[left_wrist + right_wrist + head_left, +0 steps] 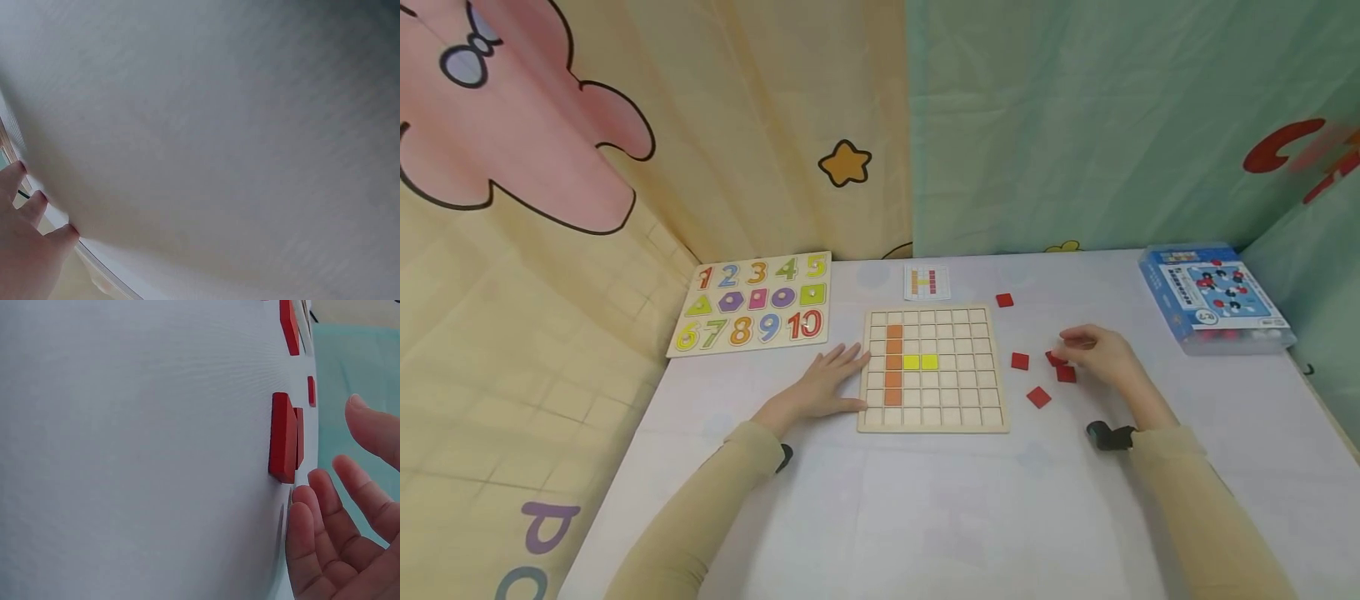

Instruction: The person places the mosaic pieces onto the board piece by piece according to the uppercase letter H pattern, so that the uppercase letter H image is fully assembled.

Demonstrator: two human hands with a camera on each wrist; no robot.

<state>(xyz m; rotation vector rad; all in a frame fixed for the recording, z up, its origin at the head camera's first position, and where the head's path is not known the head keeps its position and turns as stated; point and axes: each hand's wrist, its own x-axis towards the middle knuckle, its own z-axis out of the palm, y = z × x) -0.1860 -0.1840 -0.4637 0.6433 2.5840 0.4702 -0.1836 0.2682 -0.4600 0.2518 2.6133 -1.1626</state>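
Observation:
A wooden grid board lies flat on the table. It bears a column of orange tiles and two yellow tiles. Along the board's left edge rests my left hand, fingers spread; the left wrist view shows only part of this hand. My right hand is over the red tiles right of the board. In the right wrist view, thumb and fingers stand apart beside a red tile, with nothing held between them. Other red tiles lie loose nearby.
A small pattern card lies behind the board, with a lone red tile to its right. A number and shape puzzle is at the back left. A blue plastic box sits at the back right, before the curtains.

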